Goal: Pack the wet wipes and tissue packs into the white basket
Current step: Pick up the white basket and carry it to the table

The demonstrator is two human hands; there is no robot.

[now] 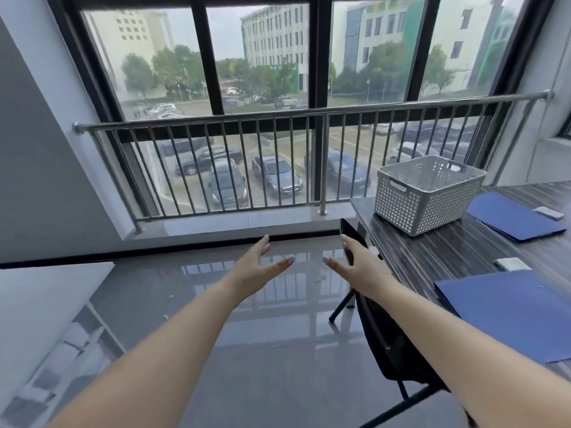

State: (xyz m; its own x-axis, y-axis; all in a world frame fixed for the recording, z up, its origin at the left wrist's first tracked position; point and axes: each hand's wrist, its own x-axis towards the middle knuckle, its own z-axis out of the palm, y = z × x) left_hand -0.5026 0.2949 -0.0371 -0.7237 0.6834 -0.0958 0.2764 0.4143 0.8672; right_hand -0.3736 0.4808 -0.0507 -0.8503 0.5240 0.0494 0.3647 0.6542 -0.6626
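L hand [258,267] fwd, fingers straight | R hand [355,262] fwd, fingers straight

lower blue folder [506,310]: cut by right edge | basket [423,196] inside: hidden by walls

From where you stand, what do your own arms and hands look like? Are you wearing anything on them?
Both forearms are bare, with no sleeves, watch or bracelet in view. The left hand and right hand wear no gloves and no rings that I can make out. The fingernails are long and decorated with a pale, glittery polish, plainest on the thumbs. Nothing else is worn on either arm.
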